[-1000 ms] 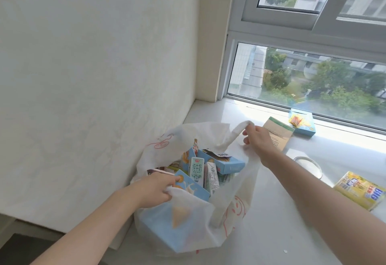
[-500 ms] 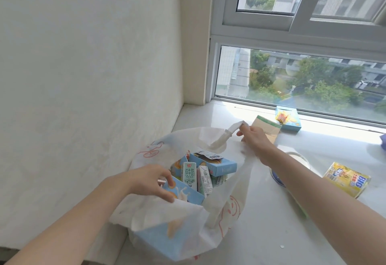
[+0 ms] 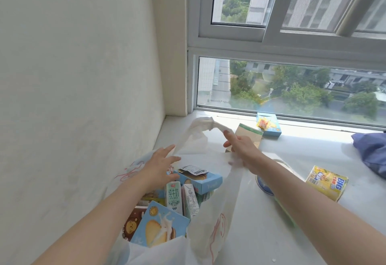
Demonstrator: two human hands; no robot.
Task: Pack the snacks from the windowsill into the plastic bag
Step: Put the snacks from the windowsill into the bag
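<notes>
Left hand (image 3: 159, 167) hovers spread over the bag (image 3: 208, 233) at lower centre. Right hand (image 3: 240, 149) extends its forefinger along the raised handle (image 3: 200, 126); whether it grips is unclear. A yellow pack (image 3: 326, 182) and blue box (image 3: 269, 126) lie on the windowsill (image 3: 261, 233) at right.

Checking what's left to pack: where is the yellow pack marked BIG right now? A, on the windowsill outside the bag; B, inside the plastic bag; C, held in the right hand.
A: the yellow pack lies on the windowsill, right of the plastic bag and apart from it.

Thin crinkled plastic bag (image 3: 211, 208); glossy cardboard cookie box (image 3: 158, 226); smooth windowsill (image 3: 261, 233).
</notes>
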